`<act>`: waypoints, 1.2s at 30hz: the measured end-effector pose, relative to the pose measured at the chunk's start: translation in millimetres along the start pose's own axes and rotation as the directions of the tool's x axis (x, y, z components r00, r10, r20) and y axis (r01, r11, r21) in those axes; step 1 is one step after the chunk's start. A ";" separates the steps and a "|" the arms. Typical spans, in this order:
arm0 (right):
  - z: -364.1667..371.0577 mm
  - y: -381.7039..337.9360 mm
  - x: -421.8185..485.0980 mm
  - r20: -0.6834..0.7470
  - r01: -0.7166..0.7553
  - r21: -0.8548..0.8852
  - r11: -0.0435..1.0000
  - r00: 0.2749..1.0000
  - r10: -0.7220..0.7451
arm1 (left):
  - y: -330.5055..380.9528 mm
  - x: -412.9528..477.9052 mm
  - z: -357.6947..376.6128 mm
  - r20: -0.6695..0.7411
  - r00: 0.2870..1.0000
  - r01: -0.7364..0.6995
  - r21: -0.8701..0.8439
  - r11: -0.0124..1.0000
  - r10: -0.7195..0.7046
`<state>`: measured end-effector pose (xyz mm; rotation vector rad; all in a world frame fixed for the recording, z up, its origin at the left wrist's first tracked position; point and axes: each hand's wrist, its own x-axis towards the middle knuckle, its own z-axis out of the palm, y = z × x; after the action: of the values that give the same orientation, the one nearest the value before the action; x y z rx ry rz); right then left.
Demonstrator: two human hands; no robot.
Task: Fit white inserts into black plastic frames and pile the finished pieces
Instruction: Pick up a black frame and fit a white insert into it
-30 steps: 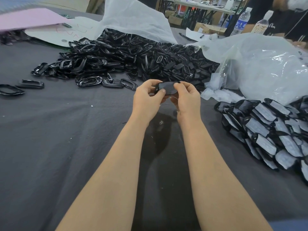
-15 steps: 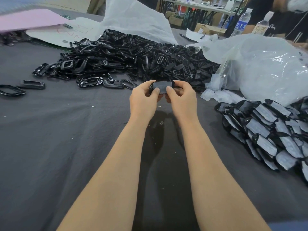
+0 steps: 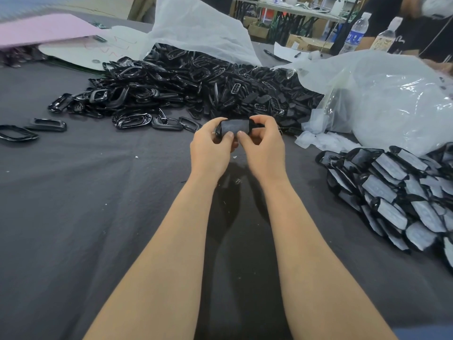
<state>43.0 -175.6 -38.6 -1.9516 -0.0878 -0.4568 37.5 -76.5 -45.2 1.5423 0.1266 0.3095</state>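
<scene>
The bench [image 3: 98, 217] is covered by a dark grey cloth [image 3: 73, 266]. A heap of black frames [image 3: 196, 89] lies at its far middle. Left of the heap, a few loose frames [image 3: 58, 125] lie apart on the cloth. Behind and to the left are a pink sheet [image 3: 44, 30] and a white board [image 3: 81, 49]. A white bag [image 3: 196, 28] rises behind the heap, and a clear bag [image 3: 392, 99] lies to its right. Nearer and to the right sits a pile of finished pieces [image 3: 392, 192]. Between pile and heap are whitish bits [image 3: 323, 141], perhaps inserts.

Glossy black plastic frames [image 3: 186, 87] lie on matt grey cloth [image 3: 98, 217].
</scene>
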 end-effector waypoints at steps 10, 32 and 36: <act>-1.4 -3.0 0.8 -0.020 -0.081 0.063 0.995 0.996 0.082 | 2.5 0.3 -1.5 0.051 0.998 0.025 -0.073 0.997 -0.021; 0.8 -3.1 -4.1 -0.109 0.028 0.023 0.999 0.994 -0.026 | 3.4 -2.0 0.1 0.002 0.999 -0.040 -0.009 0.999 0.040; 3.5 -5.5 -4.3 -0.135 0.086 -0.080 0.993 0.986 -0.096 | 0.2 -1.1 1.6 -0.022 0.996 -0.082 0.050 0.995 0.083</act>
<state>38.5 -169.6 -36.6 -1.9883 -0.0718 -0.6635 36.8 -78.4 -45.0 1.5953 0.0899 0.3929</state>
